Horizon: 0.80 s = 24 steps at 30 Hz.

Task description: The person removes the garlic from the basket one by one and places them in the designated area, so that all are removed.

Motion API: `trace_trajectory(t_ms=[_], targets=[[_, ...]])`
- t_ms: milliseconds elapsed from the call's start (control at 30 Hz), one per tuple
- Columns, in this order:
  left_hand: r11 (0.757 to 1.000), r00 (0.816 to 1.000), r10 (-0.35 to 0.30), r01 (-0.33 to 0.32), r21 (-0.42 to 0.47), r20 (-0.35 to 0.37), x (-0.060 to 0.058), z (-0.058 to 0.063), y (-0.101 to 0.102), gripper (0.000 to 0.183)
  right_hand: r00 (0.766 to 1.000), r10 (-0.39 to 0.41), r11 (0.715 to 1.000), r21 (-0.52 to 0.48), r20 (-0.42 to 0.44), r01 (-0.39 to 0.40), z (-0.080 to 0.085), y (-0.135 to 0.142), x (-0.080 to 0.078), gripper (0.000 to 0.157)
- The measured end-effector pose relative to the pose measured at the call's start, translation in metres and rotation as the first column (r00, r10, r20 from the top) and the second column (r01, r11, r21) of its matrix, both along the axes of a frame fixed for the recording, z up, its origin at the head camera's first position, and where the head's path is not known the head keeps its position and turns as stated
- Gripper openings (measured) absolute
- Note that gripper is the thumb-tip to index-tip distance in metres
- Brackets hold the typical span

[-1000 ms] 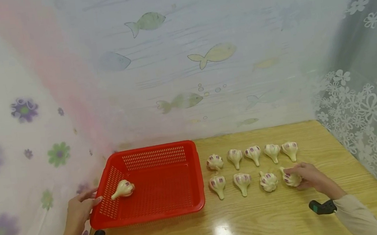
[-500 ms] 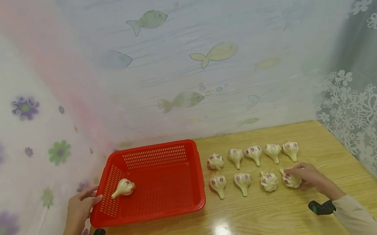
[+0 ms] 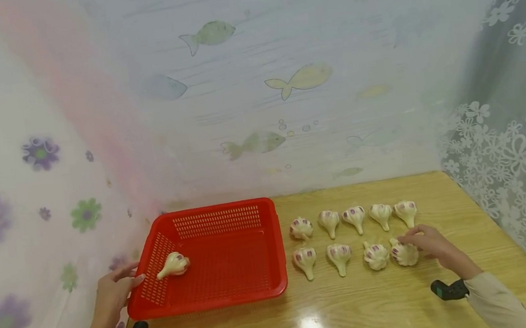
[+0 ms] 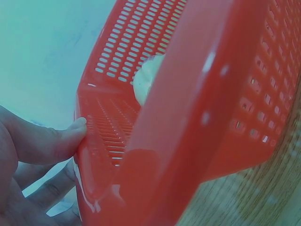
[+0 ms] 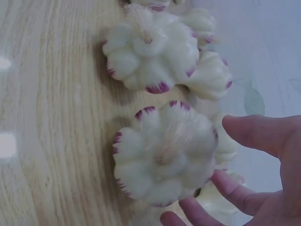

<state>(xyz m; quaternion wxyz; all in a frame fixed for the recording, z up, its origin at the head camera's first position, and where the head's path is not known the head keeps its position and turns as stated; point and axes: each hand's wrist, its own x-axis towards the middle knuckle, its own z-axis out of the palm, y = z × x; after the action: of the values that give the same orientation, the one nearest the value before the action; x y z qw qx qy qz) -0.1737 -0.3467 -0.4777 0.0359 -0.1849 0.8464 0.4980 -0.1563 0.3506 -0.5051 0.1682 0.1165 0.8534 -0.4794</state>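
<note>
My left hand grips the left rim of a red plastic basket, thumb on the rim and fingers outside, as the left wrist view shows. One garlic bulb lies inside, near that side. At the right end of the front row, my right hand is at another garlic bulb. In the right wrist view its thumb stands a little off this bulb, and a fingertip is right at its edge. A neighbouring garlic bulb sits just left of it.
Two rows of garlic bulbs lie on the wooden table, right of the basket. The back row includes a bulb beyond my right hand. A patterned wall covering rises behind the table, and another flowered one stands close on the left.
The bulb at my right hand has shifted slightly left, closer to its neighbour, and turned a little. My right fingers have loosened from it. The left hand stays on the basket rim.
</note>
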Motion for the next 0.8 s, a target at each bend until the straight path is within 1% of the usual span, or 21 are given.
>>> trace_trajectory(t_ms=[133, 300, 500, 667, 800], targets=[[1.0, 1.0, -0.002, 0.002, 0.001, -0.001, 0.0, -0.001, 0.0, 0.059, 0.999, 0.015, 1.0, 0.02, -0.029, -0.014, 0.006, 0.0, -0.003, 0.053], [1.0, 1.0, 0.005, -0.005, -0.006, 0.006, 0.0, -0.002, 0.0, 0.061, 0.997, 0.022, 0.999, 0.03, -0.07, -0.02, 0.017, -0.007, -0.006, 0.057], [1.0, 1.0, 0.008, -0.008, 0.008, 0.014, 0.001, -0.001, 0.0, 0.06, 0.99, 0.053, 0.999, 0.02, -0.134, -0.051, 0.032, -0.022, -0.011, 0.052], [1.0, 0.999, 0.015, -0.016, 0.014, 0.03, 0.001, 0.0, 0.0, 0.061, 0.982, 0.082, 0.997, 0.004, -0.17, -0.082, 0.044, -0.04, -0.019, 0.052], [1.0, 0.999, 0.017, -0.017, 0.012, 0.028, -0.001, 0.0, 0.001, 0.06, 0.971, 0.128, 0.991, -0.019, -0.201, -0.135, 0.053, -0.057, -0.023, 0.046]])
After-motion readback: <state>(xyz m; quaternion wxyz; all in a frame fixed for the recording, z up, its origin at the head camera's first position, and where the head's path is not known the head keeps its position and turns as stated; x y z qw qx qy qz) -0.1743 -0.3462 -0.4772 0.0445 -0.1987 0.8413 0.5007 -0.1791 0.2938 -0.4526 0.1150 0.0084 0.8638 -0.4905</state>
